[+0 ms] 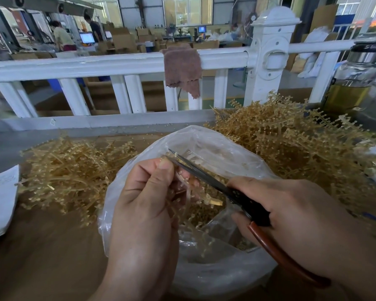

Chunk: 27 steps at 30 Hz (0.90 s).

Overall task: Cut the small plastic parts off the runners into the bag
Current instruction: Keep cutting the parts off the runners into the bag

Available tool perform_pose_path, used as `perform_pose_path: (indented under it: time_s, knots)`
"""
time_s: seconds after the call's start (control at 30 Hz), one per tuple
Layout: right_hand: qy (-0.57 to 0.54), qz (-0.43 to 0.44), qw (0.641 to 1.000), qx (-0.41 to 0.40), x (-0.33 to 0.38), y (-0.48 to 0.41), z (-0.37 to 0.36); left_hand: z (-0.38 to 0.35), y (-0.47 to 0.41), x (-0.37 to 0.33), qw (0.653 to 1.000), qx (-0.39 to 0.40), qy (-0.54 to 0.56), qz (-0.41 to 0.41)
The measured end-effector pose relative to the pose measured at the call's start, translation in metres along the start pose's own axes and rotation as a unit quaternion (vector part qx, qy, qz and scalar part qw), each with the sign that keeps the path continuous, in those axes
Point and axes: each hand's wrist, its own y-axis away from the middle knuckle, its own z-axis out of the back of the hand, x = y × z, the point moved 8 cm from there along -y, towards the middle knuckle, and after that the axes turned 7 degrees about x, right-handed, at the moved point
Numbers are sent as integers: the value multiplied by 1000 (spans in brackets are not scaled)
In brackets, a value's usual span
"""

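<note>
My left hand (143, 198) grips a thin amber plastic runner (188, 193) over the open mouth of a clear plastic bag (215, 148). My right hand (291, 211) holds scissors (206, 179) with dark blades and reddish-brown handles; the blade tips meet the runner's top end just above my left thumb. Small amber cut parts (204, 213) lie inside the bag. One pile of runners (74, 170) lies left of the bag and a bigger, taller pile (291, 144) lies to its right.
A white railing (117, 66) with a brown cloth (182, 68) hung over it runs behind the brown table (41, 257). A glass bottle with yellow liquid (352, 79) stands at the far right. White papers (0, 200) lie at the left edge.
</note>
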Motion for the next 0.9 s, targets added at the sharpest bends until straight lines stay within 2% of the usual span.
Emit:
perform_pose_path:
  time_s: [0.37, 0.5, 0.9]
  knots:
    - [-19, -19, 999, -21, 7, 1, -7, 6, 0, 6, 1000, 0, 9, 10]
    - [-34, -16, 999, -27, 7, 1, -8, 9, -3, 6, 999, 24, -41, 16]
    - [-19, 0, 999, -37, 9, 1, -5, 10, -3, 5, 999, 17, -47, 18]
